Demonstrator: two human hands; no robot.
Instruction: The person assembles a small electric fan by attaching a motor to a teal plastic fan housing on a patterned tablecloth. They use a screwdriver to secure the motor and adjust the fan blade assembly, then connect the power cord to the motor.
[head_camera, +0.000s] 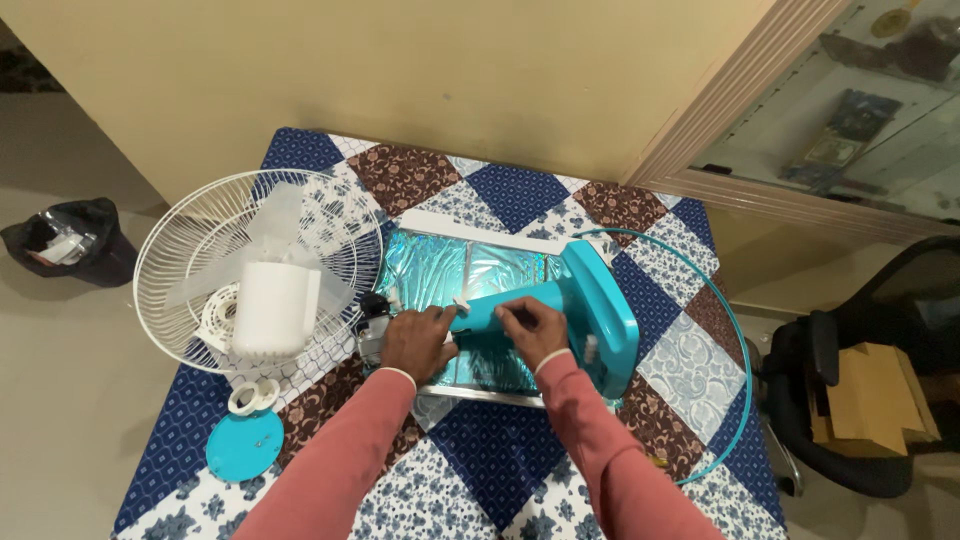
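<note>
A turquoise fan stand (590, 305) lies on its side on a shiny foil sheet (440, 268) on the table. My left hand (415, 340) grips the neck end of the stand, next to the dark motor (372, 315). My right hand (530, 328) rests on the stand's stem, fingers pinched on a small part I cannot make out. To the left lies the white wire fan guard (200, 235) with a clear blade (285, 215) and a white motor cover (272, 308) inside it.
The table has a blue, brown and white patchwork cloth (500, 450). A turquoise round cap (243, 445) and a white ring nut (253, 396) lie at front left. A thin turquoise hoop (738, 350) curves at right. Black bin bag (70, 240) on the floor left, black chair (880, 370) right.
</note>
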